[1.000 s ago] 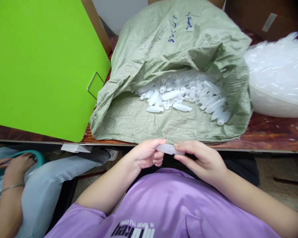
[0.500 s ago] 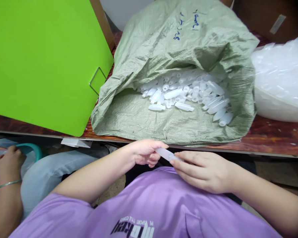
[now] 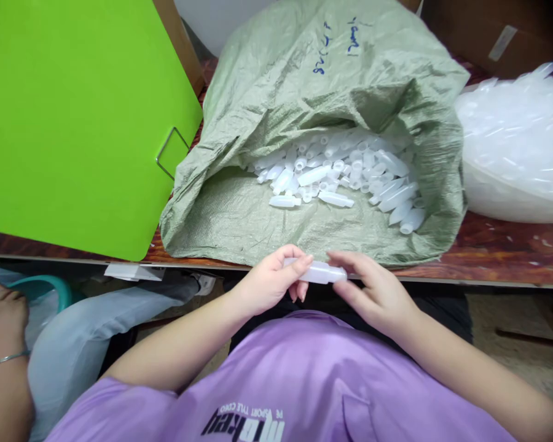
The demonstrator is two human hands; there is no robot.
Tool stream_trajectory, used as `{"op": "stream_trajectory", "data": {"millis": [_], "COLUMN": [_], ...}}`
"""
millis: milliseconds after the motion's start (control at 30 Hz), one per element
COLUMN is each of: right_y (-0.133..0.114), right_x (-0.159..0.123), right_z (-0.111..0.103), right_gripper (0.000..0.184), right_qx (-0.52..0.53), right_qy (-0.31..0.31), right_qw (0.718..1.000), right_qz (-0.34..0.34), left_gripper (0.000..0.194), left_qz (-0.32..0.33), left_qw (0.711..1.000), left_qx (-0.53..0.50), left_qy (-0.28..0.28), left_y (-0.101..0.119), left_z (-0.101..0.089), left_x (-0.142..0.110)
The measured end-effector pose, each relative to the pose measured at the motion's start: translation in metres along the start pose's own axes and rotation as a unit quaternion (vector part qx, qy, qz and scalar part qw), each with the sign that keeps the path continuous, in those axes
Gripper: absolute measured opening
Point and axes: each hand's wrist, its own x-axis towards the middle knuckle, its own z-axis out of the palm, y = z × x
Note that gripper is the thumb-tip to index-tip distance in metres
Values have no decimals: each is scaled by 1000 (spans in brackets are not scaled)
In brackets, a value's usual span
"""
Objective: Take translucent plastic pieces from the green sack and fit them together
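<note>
My left hand (image 3: 274,279) is closed on a small translucent white plastic bottle (image 3: 321,272), thumb on top and fingers curled beneath. The bottle lies almost level, its narrow neck pointing right. Around the neck end, my right hand (image 3: 378,287) has its thumb and fingers apart; whether a fingertip touches the neck I cannot tell. Both hands are just off the table's front edge, in front of a pale green woven sack (image 3: 230,212). Inside the sack's open mouth lies a heap of similar white bottles (image 3: 336,169).
A bright green board (image 3: 74,123) with a metal wire loop stands on the left. On the right, a clear bag (image 3: 516,147) bulges with white pieces over the reddish table (image 3: 502,248). At lower left are another person's hand (image 3: 2,319) and a teal basin (image 3: 59,291).
The bottle has risen towards the table edge and turned nearer level. My right hand's fingers have spread away from it, while my left hand keeps hold. The view has shifted slightly.
</note>
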Motion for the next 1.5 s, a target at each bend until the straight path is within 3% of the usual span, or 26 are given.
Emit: {"op": "stream_trajectory", "data": {"millis": [67,100,167,233,300,367,467,533,600,733,800,867,933,967,1033,1100,1167,1233,1300,1367,1400,1433,1467,1500], "right_y": [1,1,0,-2,-3,-5,-8,-10,-11,-15,-15,-10,2,11,33,54,69,75,75,72,71,69,68,66], "right_x": [-2,-2,-2,-1,-1,0,2,3,4,3,5,14,31,42,66,88,104,113,116,115,115,114,114,113], "right_z": [3,5,6,7,7,6,5,5,6,8,4,-6,-23,-32,-49,-62,-68,-68,-65,-62,-62,-62,-61,-61], "right_gripper": [30,26,29,34,30,29,23,28,31,33,31,31,32,31,30,31,35,37,36,36,35,35,35,35], "right_qx": [1,18,68,87,60,42,127,217,292,322,271,185,66,-14,-189,-313,-368,-380,-378,-371,-366,-360,-354,-348], "right_qy": [30,14,-26,-16,27,25,-54,-90,-105,-164,-237,-258,-169,-82,56,116,127,116,100,87,86,88,92,97], "right_qw": [999,999,997,995,998,999,985,955,927,906,915,939,978,990,969,924,897,893,898,904,907,910,912,914], "right_qz": [-45,-40,16,45,10,-5,108,182,211,221,183,130,106,113,148,184,208,212,203,193,189,187,187,186], "left_gripper": [28,27,27,28,29,30,30,30,29,31,33,34,35,34,32,34,47,55,49,37,33,31,29,27], "left_qz": [-2,-5,-6,1,7,3,-6,1,15,-17,-63,-104,-131,-135,-121,-95,-95,-111,-101,-52,-23,12,50,85], "left_qw": [1000,1000,1000,999,999,998,998,998,999,1000,995,985,967,954,916,866,816,784,791,820,829,830,814,777], "left_qx": [-17,-23,-28,-33,-39,-48,-51,-43,-29,23,69,123,201,255,378,491,570,608,592,540,525,538,575,623], "left_qy": [13,16,7,0,12,29,39,45,41,-2,-34,-65,-83,-81,-59,-32,-27,-54,-115,-184,-192,-149,-61,29], "left_y": [-2,-3,-5,-6,-7,-9,-14,-17,-18,-14,-10,-9,-13,-18,-33,-48,-56,-51,-32,-5,9,20,30,37], "left_z": [0,0,-1,0,0,1,3,4,3,-9,-17,-24,-28,-29,-29,-28,-26,-25,-23,-21,-21,-22,-24,-26], "left_x": [-2,-2,-3,-3,-3,-2,-1,-1,-1,-4,-8,-12,-12,-11,-5,2,7,7,4,3,6,12,20,32]}}
